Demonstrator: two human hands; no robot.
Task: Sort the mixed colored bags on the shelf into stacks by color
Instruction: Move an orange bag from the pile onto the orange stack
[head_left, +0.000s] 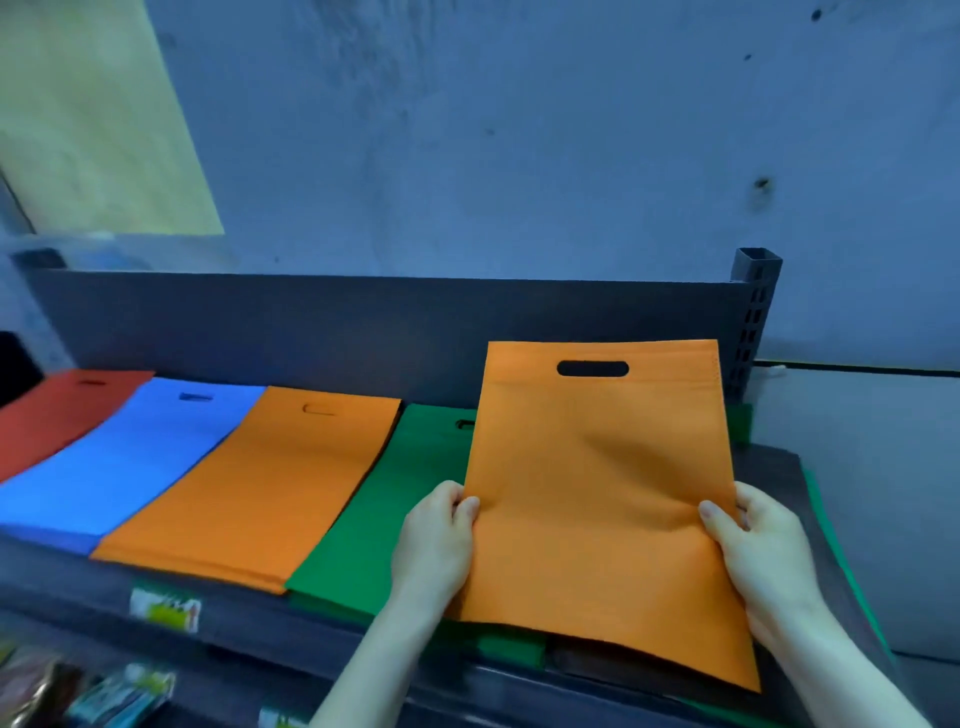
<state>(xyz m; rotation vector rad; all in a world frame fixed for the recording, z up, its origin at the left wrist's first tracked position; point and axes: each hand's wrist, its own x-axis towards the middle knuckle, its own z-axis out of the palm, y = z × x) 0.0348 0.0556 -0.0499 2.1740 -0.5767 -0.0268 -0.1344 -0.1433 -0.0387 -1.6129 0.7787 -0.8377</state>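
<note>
An orange bag (597, 483) with a cut-out handle is lifted above the right part of the dark shelf (78, 582). My left hand (436, 540) pinches its left edge and my right hand (753, 545) pinches its right edge. On the shelf, from left to right, lie a red stack (57, 410), a blue stack (119, 457), an orange stack (260, 483) and a green stack (384, 504). More bags, green and dark, lie under the held bag, partly hidden.
A dark back panel (311, 322) and a perforated upright post (753, 317) bound the shelf against a blue-grey wall. Packaged goods (119, 691) sit on a lower level at bottom left. A green edge (841, 561) shows at the far right.
</note>
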